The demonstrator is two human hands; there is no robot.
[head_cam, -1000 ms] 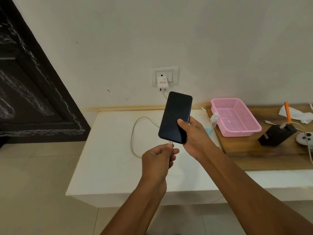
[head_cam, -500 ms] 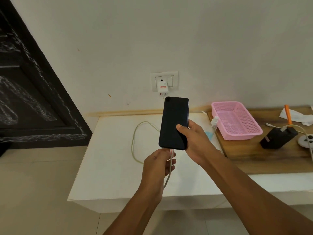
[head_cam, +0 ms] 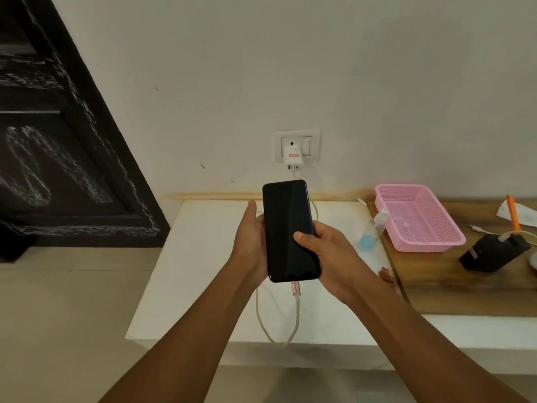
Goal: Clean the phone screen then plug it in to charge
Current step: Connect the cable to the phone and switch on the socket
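Phone [head_cam: 289,231], screen dark, is held upright above the white table [head_cam: 203,271], gripped on both sides: the left hand [head_cam: 251,242] cups its left edge, the right hand [head_cam: 328,257] wraps its right edge with the thumb on the glass. Below the phone, the cable [head_cam: 296,321] is plugged into its bottom end and loops down. Beyond the phone, the charger [head_cam: 293,159] sits in the wall socket [head_cam: 297,145].
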